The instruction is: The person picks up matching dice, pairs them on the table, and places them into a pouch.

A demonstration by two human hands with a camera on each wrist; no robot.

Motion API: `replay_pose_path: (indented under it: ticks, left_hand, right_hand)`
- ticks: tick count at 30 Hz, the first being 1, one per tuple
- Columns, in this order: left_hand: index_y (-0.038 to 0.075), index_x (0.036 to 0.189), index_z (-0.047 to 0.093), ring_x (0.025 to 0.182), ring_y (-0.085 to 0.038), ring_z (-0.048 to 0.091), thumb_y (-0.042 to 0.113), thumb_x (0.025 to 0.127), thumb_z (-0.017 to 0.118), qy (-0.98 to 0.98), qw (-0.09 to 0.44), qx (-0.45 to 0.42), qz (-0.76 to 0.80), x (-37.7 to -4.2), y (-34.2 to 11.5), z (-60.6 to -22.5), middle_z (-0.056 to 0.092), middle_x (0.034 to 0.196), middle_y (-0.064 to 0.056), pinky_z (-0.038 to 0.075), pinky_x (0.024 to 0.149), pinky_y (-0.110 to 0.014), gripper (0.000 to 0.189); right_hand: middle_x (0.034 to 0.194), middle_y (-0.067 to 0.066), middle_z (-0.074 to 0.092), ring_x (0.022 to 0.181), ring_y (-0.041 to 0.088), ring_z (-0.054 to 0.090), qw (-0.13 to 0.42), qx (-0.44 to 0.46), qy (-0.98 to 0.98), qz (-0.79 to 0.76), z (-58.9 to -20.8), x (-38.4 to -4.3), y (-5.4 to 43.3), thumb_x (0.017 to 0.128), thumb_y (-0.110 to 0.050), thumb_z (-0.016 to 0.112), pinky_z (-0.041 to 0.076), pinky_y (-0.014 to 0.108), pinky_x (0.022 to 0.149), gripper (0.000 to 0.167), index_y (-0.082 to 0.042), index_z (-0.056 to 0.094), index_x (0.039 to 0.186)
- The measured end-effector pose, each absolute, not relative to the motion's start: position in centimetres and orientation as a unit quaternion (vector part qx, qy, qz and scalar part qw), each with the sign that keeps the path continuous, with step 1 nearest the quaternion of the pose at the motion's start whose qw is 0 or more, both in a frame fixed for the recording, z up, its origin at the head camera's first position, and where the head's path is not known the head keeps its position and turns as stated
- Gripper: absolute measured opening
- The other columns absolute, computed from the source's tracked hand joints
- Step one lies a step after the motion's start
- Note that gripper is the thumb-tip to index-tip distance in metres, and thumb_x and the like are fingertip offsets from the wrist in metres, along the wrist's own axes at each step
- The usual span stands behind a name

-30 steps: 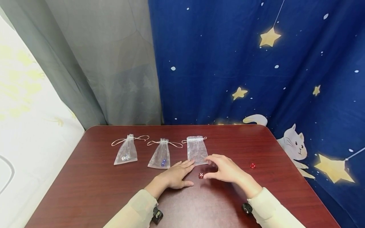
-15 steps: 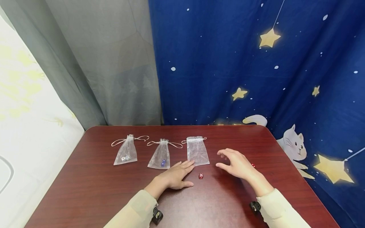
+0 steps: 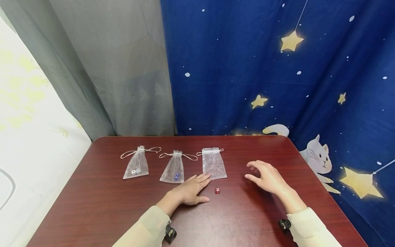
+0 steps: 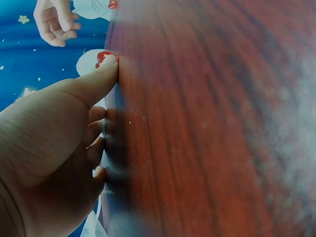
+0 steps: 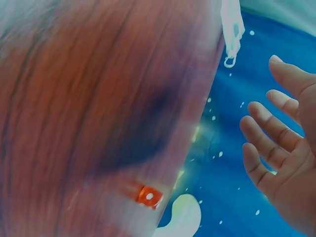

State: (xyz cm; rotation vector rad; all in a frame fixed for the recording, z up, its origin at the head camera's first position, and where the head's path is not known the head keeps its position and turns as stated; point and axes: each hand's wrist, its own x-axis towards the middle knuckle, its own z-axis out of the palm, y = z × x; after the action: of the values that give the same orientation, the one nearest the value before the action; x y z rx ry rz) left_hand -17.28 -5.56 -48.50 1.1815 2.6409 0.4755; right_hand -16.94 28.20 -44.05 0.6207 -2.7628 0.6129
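My left hand lies flat on the table, fingers extended. Its fingertips reach the lower left corner of a sheer white drawstring pouch, which lies flat with its mouth wide. A red die sits just right of the left thumb. Held above the table to the right, my right hand has loosely bent fingers and nothing in them. The second red die shows in the right wrist view; in the head view the right hand hides it. In the left wrist view the thumb partly covers a red die.
Left of the flat pouch lie two cinched drawstring pouches. One pouch holds blue dice; the farther pouch holds whitish dice. The table ends at a blue and grey curtain.
My right hand has moved right, away from the nearer red die and the flat pouch, and now covers the farther red die. My left hand has stayed still.
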Motion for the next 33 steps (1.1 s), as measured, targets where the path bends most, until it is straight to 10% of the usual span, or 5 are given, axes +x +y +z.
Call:
replay_pose_path:
  ticks: [33]
  left_hand:
    - [0.005,0.156,0.037,0.152,-0.027,0.024,0.044,0.097,0.065,0.897,0.107,0.399,0.157,-17.3,-5.6,-48.7,0.028,0.165,-0.009,0.019,0.123,-0.047,0.076]
  right_hand:
    - [0.086,-0.002,0.064,0.081,0.019,0.063,0.136,0.167,-0.962,0.169,-46.6,-16.9,33.2,0.083,-0.017,0.085,0.053,0.042,0.069,0.023,-0.012,0.072,0.101]
